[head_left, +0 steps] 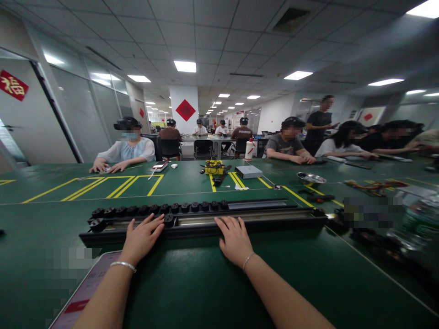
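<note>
Black rack (274, 224): long and narrow, lying crosswise on the green bench (192, 283), directly before the person.
Wheel row (185, 208): small round black wheels, side by side along the rear channel (257, 205); its right part bare.
Front channel (199, 220): end wheel (97, 224) at left; near wheel (168, 220) beside the left fingertips.
Left hand (144, 237): palm down, fingers extended, apparently gripping nothing; whether it touches the near wheel cannot be told from this angle.
Right hand (236, 240): palm down, fingers slightly spread, fingertips on the rack; nothing grasped.
Step in hand: judged as steadying the rack or working along its front channel.
Next move: lifting the near wheel would call for a left-hand pinch, right hand bracing.
</note>
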A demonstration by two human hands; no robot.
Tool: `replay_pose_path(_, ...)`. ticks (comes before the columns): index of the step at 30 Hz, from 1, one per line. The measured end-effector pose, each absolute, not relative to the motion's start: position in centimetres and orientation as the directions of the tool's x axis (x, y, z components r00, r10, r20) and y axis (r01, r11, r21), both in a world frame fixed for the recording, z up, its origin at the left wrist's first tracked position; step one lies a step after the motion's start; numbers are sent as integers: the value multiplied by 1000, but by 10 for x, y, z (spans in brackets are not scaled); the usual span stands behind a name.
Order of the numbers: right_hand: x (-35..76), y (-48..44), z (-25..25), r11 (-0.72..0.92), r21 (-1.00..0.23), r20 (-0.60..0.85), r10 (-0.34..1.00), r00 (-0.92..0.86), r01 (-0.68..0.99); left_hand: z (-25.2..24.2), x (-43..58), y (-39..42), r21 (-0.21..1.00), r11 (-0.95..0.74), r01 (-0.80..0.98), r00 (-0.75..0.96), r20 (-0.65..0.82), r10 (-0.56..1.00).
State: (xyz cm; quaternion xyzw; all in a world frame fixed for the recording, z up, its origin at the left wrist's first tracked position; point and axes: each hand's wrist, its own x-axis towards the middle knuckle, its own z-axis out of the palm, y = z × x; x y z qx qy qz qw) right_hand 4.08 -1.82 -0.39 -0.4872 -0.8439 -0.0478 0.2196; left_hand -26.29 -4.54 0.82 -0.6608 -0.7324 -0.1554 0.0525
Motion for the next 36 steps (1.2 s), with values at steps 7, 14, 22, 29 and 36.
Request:
replay_pose_path(7, 41, -17, -5, 519, -133, 415, 803, -428, 844, 7, -264, -45, 160, 69, 985, -112, 281, 953)
replay_pose_path(14, 41, -18, -4, 513, -120, 415, 804, -427, 850, 7, -265, -44, 153, 65, 986, -107, 281, 954)
replay_pose_path(22, 40, -18, -4, 515, -135, 415, 805, -424, 847, 7, -265, -44, 158, 66, 985, -110, 292, 950)
replay_pose_path(29, 40, -19, -3, 504, -113, 392, 814, -428, 856, 7, -263, -45, 156, 64, 986, -107, 287, 952)
replay_pose_path(36, 40, -20, 0, 504, -118, 388, 816, -427, 856, 10, -258, -45, 156, 30, 987, -74, 290, 954)
